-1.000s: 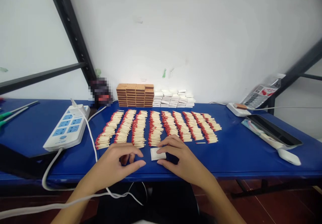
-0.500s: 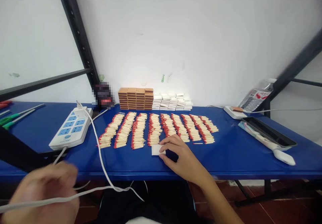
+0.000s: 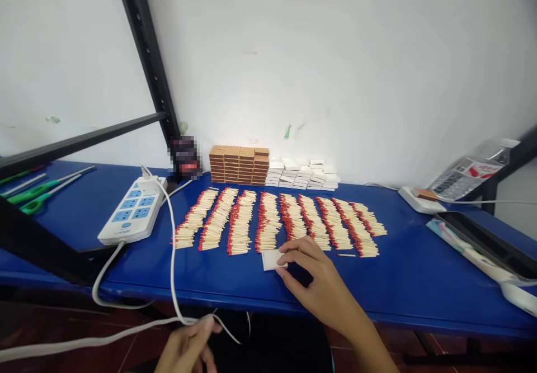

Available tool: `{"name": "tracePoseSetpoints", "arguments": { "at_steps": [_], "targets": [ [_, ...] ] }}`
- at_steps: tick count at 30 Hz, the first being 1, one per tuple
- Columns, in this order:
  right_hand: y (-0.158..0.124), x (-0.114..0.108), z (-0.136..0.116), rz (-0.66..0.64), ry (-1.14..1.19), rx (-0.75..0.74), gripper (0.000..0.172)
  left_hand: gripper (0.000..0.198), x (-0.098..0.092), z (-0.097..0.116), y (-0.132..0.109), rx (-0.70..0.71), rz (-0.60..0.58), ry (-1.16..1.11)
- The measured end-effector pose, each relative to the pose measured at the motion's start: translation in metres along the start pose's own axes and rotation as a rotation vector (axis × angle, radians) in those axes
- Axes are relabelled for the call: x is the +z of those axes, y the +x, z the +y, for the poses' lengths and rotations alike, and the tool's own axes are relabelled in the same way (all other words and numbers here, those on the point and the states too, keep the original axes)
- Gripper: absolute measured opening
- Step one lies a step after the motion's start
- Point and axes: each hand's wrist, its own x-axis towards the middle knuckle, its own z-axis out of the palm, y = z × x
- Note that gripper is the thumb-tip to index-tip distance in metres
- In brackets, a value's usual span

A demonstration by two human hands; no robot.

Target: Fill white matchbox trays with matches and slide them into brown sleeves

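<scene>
Blue tabletop [image 3: 235, 283], lower centre: the right hand [image 3: 325, 286] pinches a white matchbox tray [image 3: 271, 260] by its right end. Bottom edge, the left hand's [image 3: 191, 345] grip is unclear.

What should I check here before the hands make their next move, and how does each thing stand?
1. Right hand touching the small white box: ok.
2. Left hand free of the white cable: cannot tell; they overlap in view.
3. All matches in rows: not ok; one stray match lies apart.
4. Brown boxes stacked: ok.
5. White stack even: not ok; its top is ragged.
</scene>
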Motion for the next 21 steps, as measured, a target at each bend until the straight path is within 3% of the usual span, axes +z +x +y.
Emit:
{"name": "tracePoseSetpoints", "arguments": {
  "at_steps": [4,6,9,11,16,21],
  "targets": [
    [0.000,-0.001,0.000,-0.015,0.004,0.004,0.011,0.076,-0.015,0.012,-0.002,-0.182,0.021,-0.501],
    [-0.001,-0.001,0.000,-0.015,0.003,0.002,0.011,0.071,-0.018,0.020,-0.006,-0.313,-0.008,-0.713],
    [-0.002,-0.001,0.000,-0.006,0.005,-0.007,0.012,0.059,-0.019,0.029,-0.010,-0.380,-0.092,-0.925],
    [-0.002,-0.002,0.000,0.003,0.007,-0.007,0.012,0.051,-0.019,0.032,-0.012,-0.360,-0.089,-0.970],
    [0.000,-0.002,-0.001,-0.010,0.013,-0.001,0.014,0.032,-0.027,0.034,-0.013,-0.287,0.226,-0.854],
    [0.000,-0.002,-0.001,-0.009,0.003,0.000,0.014,0.021,-0.039,0.031,-0.019,-0.231,0.313,-0.806]
  ]
}}
